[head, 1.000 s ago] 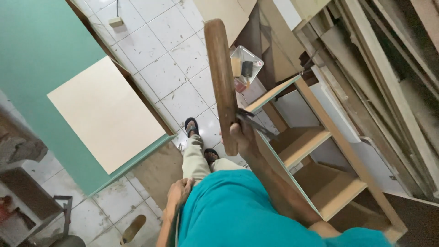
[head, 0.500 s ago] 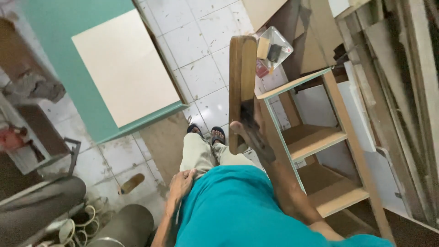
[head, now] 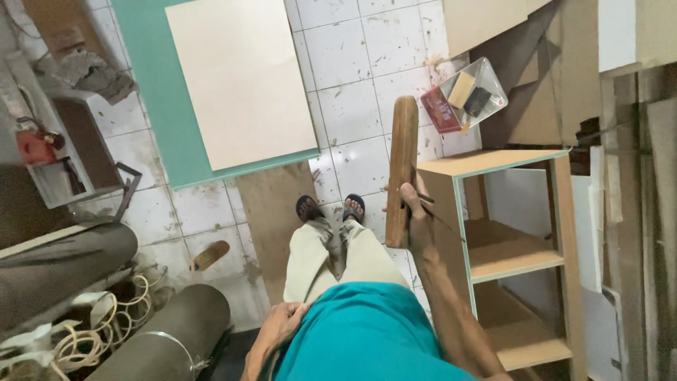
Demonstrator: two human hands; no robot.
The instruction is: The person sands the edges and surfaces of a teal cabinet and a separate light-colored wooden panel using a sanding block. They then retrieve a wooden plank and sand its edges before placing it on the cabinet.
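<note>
While its fingers are wrapping tight around the lower end of a long, smooth brown wooden block, the right hand is holding it upright beside an open chipboard shelf unit; the left hand is resting, fingers loosely spread, on the hip.

I note the plank in the right hand: brown wood, smooth, slightly worn. Shelf unit: matt raw fibreboard, pale-green laminated edges. Floor tiles: white glazed ceramic, scuffed, dusty. Tray: clear glossy plastic. Shirt: matt teal cloth.
</note>
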